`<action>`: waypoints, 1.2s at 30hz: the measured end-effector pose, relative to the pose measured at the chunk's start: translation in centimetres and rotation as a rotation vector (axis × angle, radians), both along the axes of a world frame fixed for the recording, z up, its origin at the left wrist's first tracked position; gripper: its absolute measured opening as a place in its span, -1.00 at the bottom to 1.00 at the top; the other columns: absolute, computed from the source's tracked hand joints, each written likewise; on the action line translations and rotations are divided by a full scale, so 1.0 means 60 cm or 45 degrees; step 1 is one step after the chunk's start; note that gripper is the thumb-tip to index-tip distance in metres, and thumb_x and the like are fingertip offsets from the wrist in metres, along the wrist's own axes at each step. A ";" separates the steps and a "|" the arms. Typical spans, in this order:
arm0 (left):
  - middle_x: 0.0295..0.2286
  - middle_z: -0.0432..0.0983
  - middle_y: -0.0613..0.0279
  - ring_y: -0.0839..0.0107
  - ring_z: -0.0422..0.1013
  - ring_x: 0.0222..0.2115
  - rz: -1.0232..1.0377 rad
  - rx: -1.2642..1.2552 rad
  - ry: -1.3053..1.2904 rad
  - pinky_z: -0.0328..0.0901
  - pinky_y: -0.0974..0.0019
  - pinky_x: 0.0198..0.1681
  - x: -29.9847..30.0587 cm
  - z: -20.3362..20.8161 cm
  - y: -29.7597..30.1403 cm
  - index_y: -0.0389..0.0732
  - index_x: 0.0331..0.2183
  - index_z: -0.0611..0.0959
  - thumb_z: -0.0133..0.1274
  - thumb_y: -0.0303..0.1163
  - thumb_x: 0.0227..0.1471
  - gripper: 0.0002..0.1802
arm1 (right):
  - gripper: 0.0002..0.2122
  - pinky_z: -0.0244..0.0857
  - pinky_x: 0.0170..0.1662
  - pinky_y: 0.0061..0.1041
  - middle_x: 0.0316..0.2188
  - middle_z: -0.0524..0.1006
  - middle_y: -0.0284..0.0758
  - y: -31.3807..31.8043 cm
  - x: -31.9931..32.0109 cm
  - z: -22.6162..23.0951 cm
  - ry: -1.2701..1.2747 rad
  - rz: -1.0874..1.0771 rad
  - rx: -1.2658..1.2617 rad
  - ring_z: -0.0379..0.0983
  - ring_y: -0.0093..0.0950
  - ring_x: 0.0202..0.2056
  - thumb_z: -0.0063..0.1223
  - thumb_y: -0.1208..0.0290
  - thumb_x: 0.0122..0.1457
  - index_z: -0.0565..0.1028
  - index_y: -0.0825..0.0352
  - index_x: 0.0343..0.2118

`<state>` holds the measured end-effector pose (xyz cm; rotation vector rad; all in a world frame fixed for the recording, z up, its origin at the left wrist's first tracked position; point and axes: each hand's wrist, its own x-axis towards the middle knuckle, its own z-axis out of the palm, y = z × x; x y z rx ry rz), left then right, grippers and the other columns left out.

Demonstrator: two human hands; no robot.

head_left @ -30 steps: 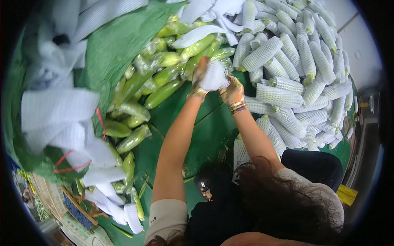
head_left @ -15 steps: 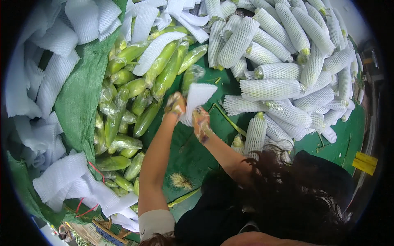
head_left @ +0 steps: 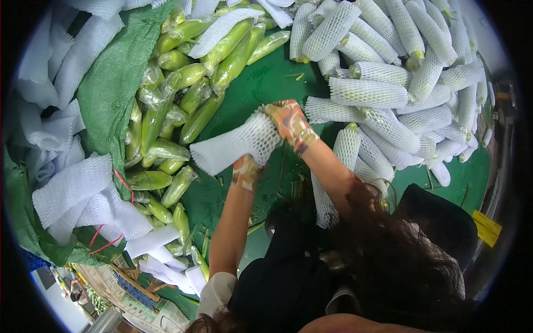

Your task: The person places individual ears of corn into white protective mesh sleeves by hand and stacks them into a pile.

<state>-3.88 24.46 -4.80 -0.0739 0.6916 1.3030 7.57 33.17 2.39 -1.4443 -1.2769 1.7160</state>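
Note:
Between my hands is a white foam net sleeve (head_left: 225, 149), lying slantwise over the green surface. Its right part is stretched round something, seemingly a corn ear mostly hidden inside, and its left end hangs limp. My left hand (head_left: 247, 171), in a patterned glove, closes on the sleeve from below; its fingertips are partly hidden behind the mesh. At the stretched right end, my right hand (head_left: 291, 123), gloved alike, is closed with bent fingers. Left of the sleeve lie green corn ears (head_left: 202, 119) in clear film.
Many corn ears in white net sleeves (head_left: 369, 93) are heaped on the right. Loose foam sleeves (head_left: 72, 188) lie on a green woven sack (head_left: 111, 89) at the left, near a red string (head_left: 123, 186). A yellow label (head_left: 487, 227) is at the right edge.
The sleeve has tipped from upright to slanting left and is now stretched at its right end. My right hand has risen to that end; my left is now beneath. The view has shifted slightly.

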 end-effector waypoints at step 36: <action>-0.57 0.36 0.23 0.47 0.31 -0.58 -0.845 0.797 1.134 0.21 0.45 -0.54 0.283 0.156 -0.058 -0.32 -0.31 0.48 -0.09 -0.28 -0.03 -0.69 | -0.53 0.28 -0.38 -0.36 -0.43 0.37 -0.16 0.121 0.502 0.243 -1.336 0.371 1.278 0.35 -0.27 -0.43 -0.09 0.43 -0.11 0.18 0.22 -0.04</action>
